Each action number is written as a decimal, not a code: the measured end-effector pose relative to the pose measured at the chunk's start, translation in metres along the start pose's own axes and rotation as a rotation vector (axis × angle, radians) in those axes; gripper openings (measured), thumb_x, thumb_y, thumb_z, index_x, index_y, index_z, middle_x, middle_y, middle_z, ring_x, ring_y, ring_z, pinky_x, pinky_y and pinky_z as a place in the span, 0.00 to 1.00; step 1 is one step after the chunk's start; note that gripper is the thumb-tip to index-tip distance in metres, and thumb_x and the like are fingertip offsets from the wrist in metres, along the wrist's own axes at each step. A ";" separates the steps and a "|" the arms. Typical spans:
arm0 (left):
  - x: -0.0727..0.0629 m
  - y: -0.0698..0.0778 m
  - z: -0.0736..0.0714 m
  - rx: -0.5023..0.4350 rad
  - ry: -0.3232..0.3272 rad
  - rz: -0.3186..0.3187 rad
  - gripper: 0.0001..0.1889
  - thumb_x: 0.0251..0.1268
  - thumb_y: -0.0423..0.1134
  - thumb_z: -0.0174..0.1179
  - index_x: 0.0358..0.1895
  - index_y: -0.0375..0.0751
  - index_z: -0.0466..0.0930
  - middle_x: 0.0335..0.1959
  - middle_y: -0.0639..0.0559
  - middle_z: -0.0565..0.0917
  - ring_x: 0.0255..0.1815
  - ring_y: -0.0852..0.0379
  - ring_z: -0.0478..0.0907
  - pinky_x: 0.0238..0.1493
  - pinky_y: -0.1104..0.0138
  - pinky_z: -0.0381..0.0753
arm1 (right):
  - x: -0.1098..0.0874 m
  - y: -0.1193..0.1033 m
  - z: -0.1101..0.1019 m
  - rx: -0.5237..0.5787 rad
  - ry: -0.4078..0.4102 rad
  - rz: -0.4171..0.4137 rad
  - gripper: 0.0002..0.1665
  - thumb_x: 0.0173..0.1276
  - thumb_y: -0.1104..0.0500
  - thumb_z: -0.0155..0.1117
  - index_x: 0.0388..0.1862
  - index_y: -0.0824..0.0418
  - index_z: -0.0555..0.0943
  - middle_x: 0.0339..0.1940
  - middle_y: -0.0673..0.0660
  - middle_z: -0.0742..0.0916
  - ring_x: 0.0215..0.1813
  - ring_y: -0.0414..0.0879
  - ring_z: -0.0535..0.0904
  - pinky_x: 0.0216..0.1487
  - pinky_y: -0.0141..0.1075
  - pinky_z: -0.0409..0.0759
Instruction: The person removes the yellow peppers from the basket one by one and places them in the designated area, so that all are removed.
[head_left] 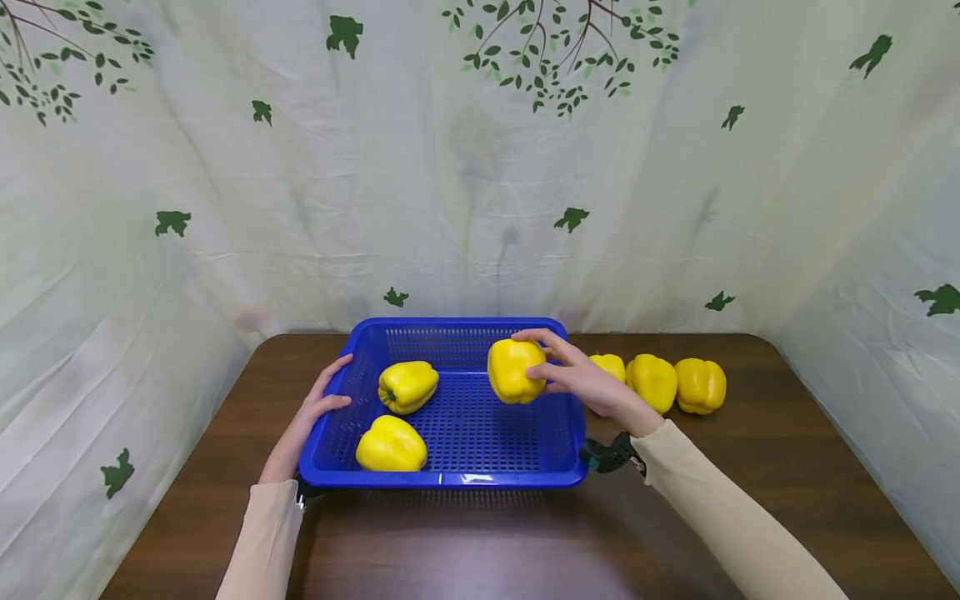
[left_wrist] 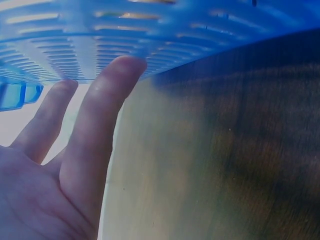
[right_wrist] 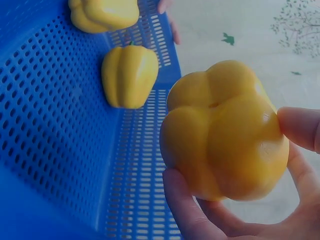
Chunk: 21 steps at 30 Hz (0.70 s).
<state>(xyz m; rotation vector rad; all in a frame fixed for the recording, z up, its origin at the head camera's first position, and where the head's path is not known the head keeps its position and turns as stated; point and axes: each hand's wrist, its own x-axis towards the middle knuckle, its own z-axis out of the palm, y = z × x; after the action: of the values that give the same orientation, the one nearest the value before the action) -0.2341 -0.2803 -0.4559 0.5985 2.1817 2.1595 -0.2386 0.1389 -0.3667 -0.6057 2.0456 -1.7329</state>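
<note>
My right hand [head_left: 573,375] holds a yellow bell pepper [head_left: 514,372] over the right part of a blue plastic basket [head_left: 442,479]. In the right wrist view the fingers and thumb reach around this pepper [right_wrist: 225,135], its lobed end facing the camera. Two more yellow bell peppers lie in the basket's left part, one farther back [head_left: 408,387] and one nearer the front [head_left: 392,444]. At the left side of the basket, my left hand [head_left: 315,408] touches the outer wall. Its fingers look fairly straight in the left wrist view, tips against the slotted side [left_wrist: 110,45].
Right of the basket, three yellow bell peppers stand in a row on the brown wooden table [head_left: 780,467]: one partly behind the right hand [head_left: 609,365], a middle one [head_left: 651,383] and an outer one [head_left: 701,386]. A leaf-patterned curtain [head_left: 420,183] hangs behind the table and along its sides.
</note>
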 end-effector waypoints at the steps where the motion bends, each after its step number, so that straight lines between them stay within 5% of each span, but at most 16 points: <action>1: 0.000 0.000 0.000 0.001 0.001 0.001 0.34 0.63 0.23 0.43 0.68 0.62 0.65 0.61 0.59 0.62 0.55 0.66 0.69 0.52 0.76 0.69 | -0.001 -0.001 -0.002 0.000 0.004 0.002 0.27 0.71 0.60 0.57 0.68 0.49 0.66 0.66 0.59 0.68 0.60 0.58 0.68 0.53 0.49 0.76; 21: -0.002 0.001 -0.001 -0.005 -0.009 -0.007 0.34 0.65 0.23 0.43 0.70 0.62 0.63 0.62 0.60 0.61 0.56 0.66 0.68 0.52 0.76 0.69 | -0.034 -0.002 -0.034 -0.022 0.103 0.024 0.31 0.71 0.56 0.58 0.72 0.50 0.62 0.67 0.63 0.66 0.60 0.60 0.68 0.54 0.50 0.74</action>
<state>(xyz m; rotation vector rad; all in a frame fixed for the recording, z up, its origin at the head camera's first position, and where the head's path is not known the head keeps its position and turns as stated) -0.2323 -0.2818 -0.4556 0.5981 2.1695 2.1538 -0.2291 0.1850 -0.3583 -0.5058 2.1346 -1.7642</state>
